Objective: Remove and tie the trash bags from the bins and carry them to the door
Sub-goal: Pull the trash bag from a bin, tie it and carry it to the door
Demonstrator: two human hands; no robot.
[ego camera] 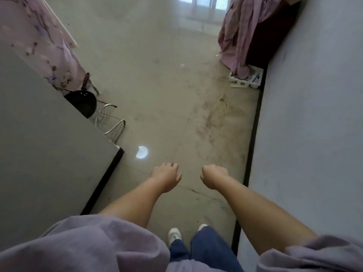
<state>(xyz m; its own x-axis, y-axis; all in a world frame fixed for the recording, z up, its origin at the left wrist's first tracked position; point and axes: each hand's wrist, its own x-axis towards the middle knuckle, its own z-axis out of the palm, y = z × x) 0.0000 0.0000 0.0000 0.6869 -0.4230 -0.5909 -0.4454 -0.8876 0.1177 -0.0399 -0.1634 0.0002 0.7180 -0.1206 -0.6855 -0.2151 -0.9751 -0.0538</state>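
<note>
On your far left a patterned pink cloth hangs beside a grey wall. At that wall's corner a black pan leans on a wire rack that juts into your path; catch it with a foot or a swinging bag and it will clatter over.

A bright spot of light reflects off the floor, which looks glossy there and may be slick.

Your left hand hangs out in front with fingers loosely curled, gripping nothing. Your right hand is balled into a fist, also with nothing in it.

No bin or trash bag shows anywhere in view, so I judge the job is not yet started here; you need to find them first.

To the right, dirt stains streak the floor. Further right and far, another pink cloth drapes over a white crate against the right wall. Walking through without looking down could mean tripping on the crate or the trailing fabric.
</note>
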